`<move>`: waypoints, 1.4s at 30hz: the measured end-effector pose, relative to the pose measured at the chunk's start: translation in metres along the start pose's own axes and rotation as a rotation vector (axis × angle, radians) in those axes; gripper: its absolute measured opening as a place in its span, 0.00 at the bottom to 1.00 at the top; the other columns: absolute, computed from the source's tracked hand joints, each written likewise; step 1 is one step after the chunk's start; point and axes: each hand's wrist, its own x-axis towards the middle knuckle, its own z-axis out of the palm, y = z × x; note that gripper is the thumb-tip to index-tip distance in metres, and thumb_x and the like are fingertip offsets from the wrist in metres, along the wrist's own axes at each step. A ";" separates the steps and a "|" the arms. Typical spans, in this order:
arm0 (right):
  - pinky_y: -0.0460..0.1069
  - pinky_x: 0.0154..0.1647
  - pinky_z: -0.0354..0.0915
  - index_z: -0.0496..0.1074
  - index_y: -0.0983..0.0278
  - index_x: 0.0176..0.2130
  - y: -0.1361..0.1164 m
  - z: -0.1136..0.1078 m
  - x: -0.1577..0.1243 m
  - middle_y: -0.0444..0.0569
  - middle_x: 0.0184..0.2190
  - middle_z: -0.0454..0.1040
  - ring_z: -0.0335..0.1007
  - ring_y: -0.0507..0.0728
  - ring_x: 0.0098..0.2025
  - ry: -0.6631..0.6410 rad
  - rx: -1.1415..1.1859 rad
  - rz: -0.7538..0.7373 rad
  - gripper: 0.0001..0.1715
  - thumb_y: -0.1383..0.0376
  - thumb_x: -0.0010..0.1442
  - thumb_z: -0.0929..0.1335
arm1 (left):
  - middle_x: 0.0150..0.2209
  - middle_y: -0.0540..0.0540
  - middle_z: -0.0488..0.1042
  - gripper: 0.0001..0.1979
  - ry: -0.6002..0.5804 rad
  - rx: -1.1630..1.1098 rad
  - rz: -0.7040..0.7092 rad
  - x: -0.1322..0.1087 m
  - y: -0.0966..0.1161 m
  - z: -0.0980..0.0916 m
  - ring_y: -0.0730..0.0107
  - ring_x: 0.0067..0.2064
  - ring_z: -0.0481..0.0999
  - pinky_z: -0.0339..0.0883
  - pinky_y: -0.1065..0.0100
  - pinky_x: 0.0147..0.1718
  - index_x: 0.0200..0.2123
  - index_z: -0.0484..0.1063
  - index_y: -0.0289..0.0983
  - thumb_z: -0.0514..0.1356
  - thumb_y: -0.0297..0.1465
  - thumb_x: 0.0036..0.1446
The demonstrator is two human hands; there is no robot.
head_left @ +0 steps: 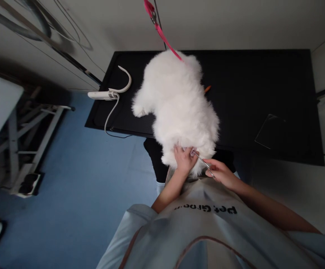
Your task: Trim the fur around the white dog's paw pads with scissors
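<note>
A fluffy white dog (179, 93) stands on a black table (263, 82), with a pink strap (162, 35) running up from its far end. At the dog's near end, my left hand (184, 160) is closed around what looks like a paw (192, 151), its pinkish underside turned up. Fur and fingers hide much of that paw. My right hand (221, 173) grips a slim metal tool (204, 163), either small scissors or forceps. The tool's tip meets the pinkish spot beside my left fingers.
Left on the tabletop lies a white curved device (102, 95) with a cord (110, 114) hanging over the edge. An orange object (207, 89) shows beside the dog. A metal-framed stand (33, 145) is on the blue floor (95, 209). A hose (14, 26) hangs upper left.
</note>
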 end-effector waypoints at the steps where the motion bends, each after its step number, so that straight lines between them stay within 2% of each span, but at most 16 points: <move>1: 0.44 0.18 0.42 0.71 0.65 0.51 0.000 0.000 0.001 0.37 0.18 0.64 0.51 0.46 0.18 -0.004 0.015 0.025 0.31 0.70 0.45 0.72 | 0.47 0.36 0.68 0.11 0.003 -0.001 0.002 0.000 0.000 0.000 0.45 0.57 0.61 0.54 0.46 0.57 0.36 0.78 0.38 0.64 0.38 0.52; 5: 0.44 0.16 0.37 0.67 0.64 0.56 0.001 0.000 0.000 0.36 0.19 0.64 0.44 0.44 0.15 -0.099 0.116 0.136 0.37 0.68 0.45 0.71 | 0.45 0.37 0.68 0.12 0.008 -0.001 -0.024 0.001 -0.002 0.001 0.46 0.56 0.62 0.56 0.47 0.56 0.35 0.78 0.38 0.65 0.38 0.50; 10: 0.44 0.16 0.36 0.70 0.61 0.49 0.005 -0.007 -0.012 0.33 0.18 0.56 0.35 0.43 0.14 -0.244 0.476 0.223 0.25 0.66 0.49 0.69 | 0.44 0.37 0.68 0.16 -0.008 -0.036 -0.014 0.003 -0.003 -0.002 0.47 0.54 0.63 0.57 0.49 0.54 0.35 0.78 0.38 0.64 0.44 0.52; 13: 0.45 0.17 0.39 0.69 0.60 0.49 0.005 -0.006 -0.015 0.33 0.19 0.53 0.34 0.44 0.14 -0.378 0.646 0.223 0.23 0.64 0.52 0.68 | 0.44 0.37 0.68 0.15 -0.026 -0.045 -0.010 0.004 -0.002 -0.004 0.48 0.54 0.63 0.57 0.49 0.54 0.35 0.78 0.39 0.62 0.44 0.55; 16: 0.45 0.19 0.45 0.68 0.59 0.50 0.005 -0.002 -0.014 0.34 0.20 0.53 0.37 0.45 0.16 -0.446 0.743 0.211 0.24 0.60 0.52 0.68 | 0.46 0.37 0.68 0.12 -0.007 -0.033 -0.014 0.003 -0.001 -0.003 0.48 0.56 0.62 0.57 0.49 0.54 0.35 0.78 0.39 0.61 0.41 0.56; 20: 0.49 0.29 0.57 0.67 0.61 0.47 0.004 0.004 -0.007 0.37 0.23 0.57 0.44 0.48 0.21 -0.456 0.805 0.271 0.26 0.50 0.53 0.65 | 0.50 0.36 0.67 0.12 0.001 -0.028 -0.025 0.003 -0.001 -0.002 0.46 0.57 0.61 0.58 0.48 0.54 0.37 0.78 0.39 0.63 0.40 0.53; 24: 0.52 0.35 0.60 0.67 0.61 0.46 0.006 0.009 -0.001 0.37 0.24 0.58 0.43 0.48 0.22 -0.449 0.804 0.274 0.24 0.50 0.54 0.64 | 0.50 0.36 0.67 0.11 0.003 -0.026 -0.019 0.003 -0.001 -0.002 0.46 0.58 0.61 0.57 0.46 0.56 0.37 0.78 0.39 0.63 0.39 0.53; 28: 0.48 0.31 0.57 0.70 0.62 0.46 0.011 0.016 0.001 0.36 0.23 0.56 0.38 0.47 0.21 -0.369 0.795 0.215 0.20 0.55 0.55 0.68 | 0.47 0.37 0.69 0.09 0.016 -0.030 -0.009 0.003 -0.001 -0.002 0.46 0.57 0.62 0.56 0.47 0.56 0.35 0.78 0.39 0.64 0.37 0.52; 35: 0.45 0.20 0.42 0.71 0.61 0.46 0.020 0.019 0.000 0.32 0.19 0.49 0.30 0.45 0.17 -0.333 0.723 0.131 0.17 0.62 0.55 0.70 | 0.42 0.37 0.70 0.10 -0.019 -0.029 -0.033 0.003 -0.002 -0.001 0.46 0.55 0.63 0.58 0.49 0.53 0.33 0.77 0.38 0.63 0.39 0.53; 38: 0.45 0.20 0.41 0.70 0.60 0.47 0.021 0.015 -0.002 0.32 0.19 0.49 0.30 0.44 0.16 -0.383 0.704 0.142 0.20 0.61 0.54 0.70 | 0.42 0.38 0.69 0.11 -0.027 -0.031 -0.031 0.003 -0.004 0.000 0.47 0.54 0.64 0.57 0.49 0.54 0.33 0.78 0.38 0.62 0.39 0.54; 42: 0.46 0.22 0.46 0.69 0.61 0.46 0.018 0.012 0.000 0.34 0.20 0.53 0.34 0.45 0.17 -0.412 0.753 0.171 0.20 0.53 0.56 0.66 | 0.41 0.39 0.69 0.10 -0.041 -0.041 -0.039 0.002 -0.005 0.002 0.49 0.53 0.64 0.58 0.51 0.53 0.33 0.77 0.38 0.63 0.39 0.53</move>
